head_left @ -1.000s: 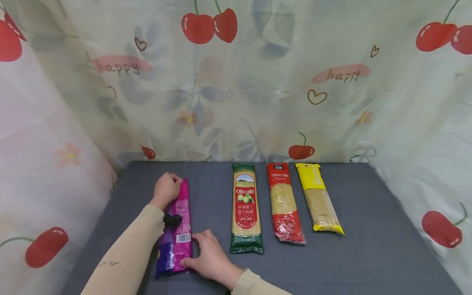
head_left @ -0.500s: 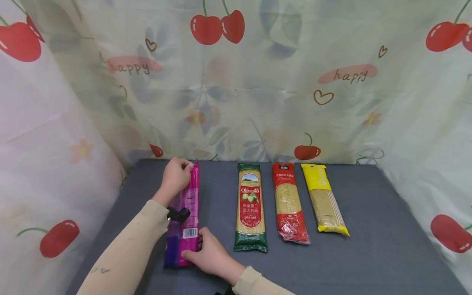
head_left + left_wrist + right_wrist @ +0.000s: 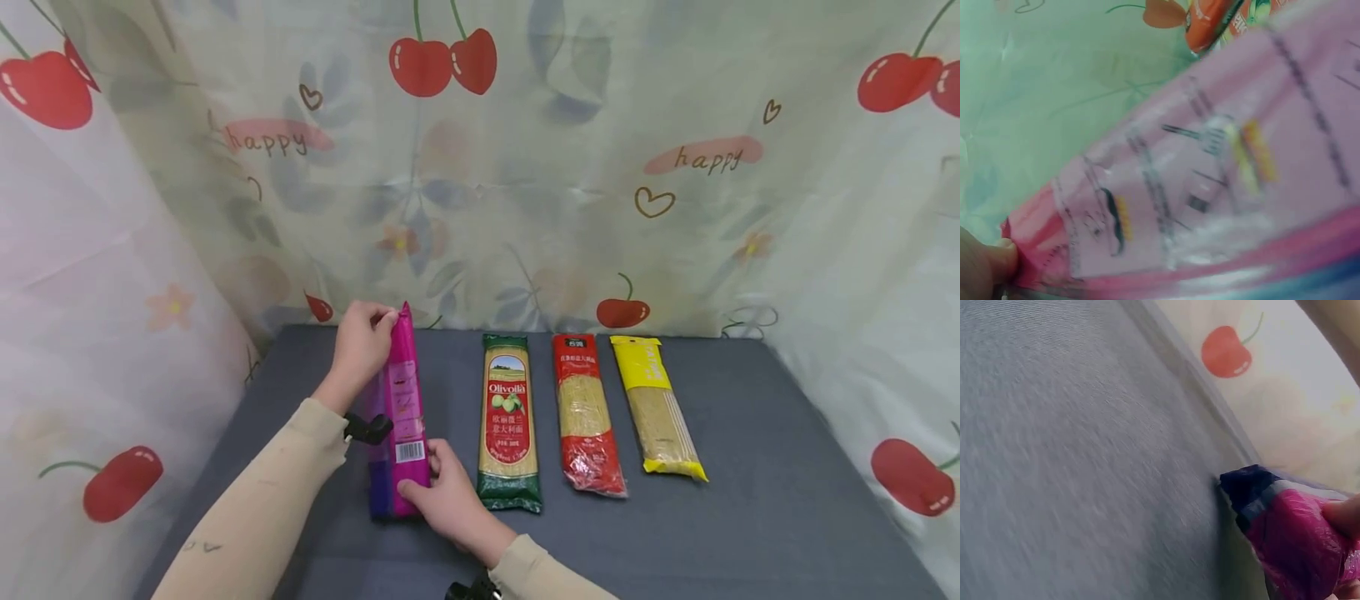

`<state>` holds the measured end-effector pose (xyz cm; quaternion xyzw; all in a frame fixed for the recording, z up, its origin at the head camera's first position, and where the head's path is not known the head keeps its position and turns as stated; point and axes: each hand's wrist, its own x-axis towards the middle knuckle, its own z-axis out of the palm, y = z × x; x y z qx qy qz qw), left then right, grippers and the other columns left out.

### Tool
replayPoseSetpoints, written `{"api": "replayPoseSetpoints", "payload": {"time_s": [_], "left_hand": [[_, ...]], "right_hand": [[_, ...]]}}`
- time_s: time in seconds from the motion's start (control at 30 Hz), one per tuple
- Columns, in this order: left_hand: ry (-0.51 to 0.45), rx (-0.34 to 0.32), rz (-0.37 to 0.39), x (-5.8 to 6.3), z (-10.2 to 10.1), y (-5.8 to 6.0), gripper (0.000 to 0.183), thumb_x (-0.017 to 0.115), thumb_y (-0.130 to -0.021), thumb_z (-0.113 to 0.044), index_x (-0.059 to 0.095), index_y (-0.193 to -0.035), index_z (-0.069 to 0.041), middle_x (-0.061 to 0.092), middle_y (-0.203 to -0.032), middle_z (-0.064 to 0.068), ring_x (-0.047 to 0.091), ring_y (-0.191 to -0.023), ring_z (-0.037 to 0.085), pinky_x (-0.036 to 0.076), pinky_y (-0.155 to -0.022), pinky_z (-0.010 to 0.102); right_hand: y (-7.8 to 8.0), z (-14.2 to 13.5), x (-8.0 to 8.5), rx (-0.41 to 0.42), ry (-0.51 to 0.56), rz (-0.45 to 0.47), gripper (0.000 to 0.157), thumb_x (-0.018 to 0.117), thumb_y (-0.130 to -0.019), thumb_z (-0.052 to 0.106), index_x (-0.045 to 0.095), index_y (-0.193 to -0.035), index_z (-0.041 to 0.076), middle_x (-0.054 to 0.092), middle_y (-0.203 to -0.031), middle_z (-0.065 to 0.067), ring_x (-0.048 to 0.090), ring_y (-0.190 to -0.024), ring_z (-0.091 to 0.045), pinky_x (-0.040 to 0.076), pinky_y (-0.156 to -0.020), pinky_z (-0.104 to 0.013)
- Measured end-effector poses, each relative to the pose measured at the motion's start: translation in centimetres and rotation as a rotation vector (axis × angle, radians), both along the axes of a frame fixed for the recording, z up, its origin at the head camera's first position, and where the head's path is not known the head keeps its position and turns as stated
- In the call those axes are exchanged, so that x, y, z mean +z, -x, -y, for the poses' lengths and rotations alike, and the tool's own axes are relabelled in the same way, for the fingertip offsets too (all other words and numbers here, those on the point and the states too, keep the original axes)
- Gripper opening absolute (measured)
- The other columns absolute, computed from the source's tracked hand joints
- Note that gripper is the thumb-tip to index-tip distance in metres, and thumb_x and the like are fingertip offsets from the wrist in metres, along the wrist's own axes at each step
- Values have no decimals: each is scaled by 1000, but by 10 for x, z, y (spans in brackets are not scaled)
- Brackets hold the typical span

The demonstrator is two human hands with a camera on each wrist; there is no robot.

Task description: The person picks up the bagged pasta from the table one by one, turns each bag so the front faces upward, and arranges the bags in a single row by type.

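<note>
A long pink and purple packet (image 3: 406, 392) with a barcode stands tilted at the left of the table, its dark blue lower end nearest me. My left hand (image 3: 362, 350) pinches its far top corner; in the left wrist view the thumb (image 3: 999, 259) presses on the pink tip. Near the lower end, my right hand (image 3: 450, 500) grips the packet's right edge, thumb on the front. The right wrist view shows the crinkled end of the packet (image 3: 1300, 537) between those fingers. To the right lies a green and red Olivoilà spaghetti packet (image 3: 508, 425), apart from my right hand.
Beyond it lie a red spaghetti packet (image 3: 588, 417) and a yellow-topped noodle packet (image 3: 658, 408), side by side on the dark grey table (image 3: 750, 500). A cherry-print curtain (image 3: 480, 250) rises behind the table and along both sides.
Both hands have shifted right and away from me with the pink packet. Its far end has risen off the table, and it now leans up. The other packets stay put.
</note>
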<state>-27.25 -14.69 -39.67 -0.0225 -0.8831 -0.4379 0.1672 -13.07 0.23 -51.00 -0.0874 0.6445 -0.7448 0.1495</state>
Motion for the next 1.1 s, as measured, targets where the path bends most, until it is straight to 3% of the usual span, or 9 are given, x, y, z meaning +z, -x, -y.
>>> {"api": "replayPoseSetpoints", "payload": {"time_s": [0.2, 0.3, 0.43, 0.53, 0.63, 0.8, 0.93, 1.1], "left_hand": [[-7, -9, -86, 3, -6, 1, 24, 55, -100, -22, 69, -109, -4, 54, -107, 9, 52, -90, 23, 48, -70, 40], [-5, -27, -97, 6, -10, -1, 24, 57, -99, -21, 67, -115, -6, 52, -115, 11, 49, -99, 26, 47, -75, 43], [6, -47, -25, 9, -17, -6, 41, 61, -96, -28, 55, -133, -13, 35, -133, 15, 31, -121, 31, 43, -88, 49], [39, -55, 77, 11, -21, -11, 57, 63, -94, -35, 42, -145, -20, 24, -137, 18, 24, -125, 36, 43, -88, 53], [99, -61, 176, 14, -23, -16, 75, 65, -90, -44, 27, -152, -25, 25, -135, 21, 31, -119, 39, 48, -83, 53], [155, -63, 302, 20, -24, -20, 100, 68, -83, -56, 8, -154, -19, 32, -131, 24, 44, -109, 39, 52, -81, 52], [143, -38, 328, 23, -22, -21, 106, 70, -82, -52, 3, -152, -11, 33, -133, 25, 46, -110, 40, 49, -87, 53], [89, -2, 300, 21, -16, -20, 97, 69, -84, -35, 3, -150, -9, 40, -128, 24, 52, -107, 40, 48, -87, 52]], "right_hand": [[6, -12, 7, -24, -46, -22, 47, 66, -89, 4, 44, -131, 7, 62, -116, -8, 65, -98, -24, 56, -77, -41], [8, -17, 12, -32, -77, -55, 47, 65, -90, 5, 44, -132, 7, 61, -117, -9, 65, -98, -24, 56, -77, -40], [12, -23, 18, -52, -131, -112, 46, 62, -92, 5, 43, -134, 6, 60, -117, -12, 65, -97, -26, 56, -75, -39], [14, -29, 23, -70, -209, -139, 46, 63, -93, 9, 43, -135, 10, 60, -116, -11, 65, -93, -23, 56, -73, -38], [13, -34, 29, -74, -299, -160, 46, 64, -93, 15, 44, -135, 16, 59, -115, -6, 64, -91, -19, 56, -71, -37], [8, -36, 41, -86, -485, -249, 47, 66, -93, 18, 45, -135, 18, 59, -114, -4, 60, -90, -16, 56, -69, -34], [3, -32, 51, -127, -686, -367, 49, 69, -91, 16, 46, -134, 13, 59, -116, -4, 59, -93, -15, 55, -75, -37], [-2, -26, 60, -192, -919, -538, 53, 74, -86, 15, 48, -132, 10, 61, -112, -5, 61, -88, -16, 56, -75, -38]]}}
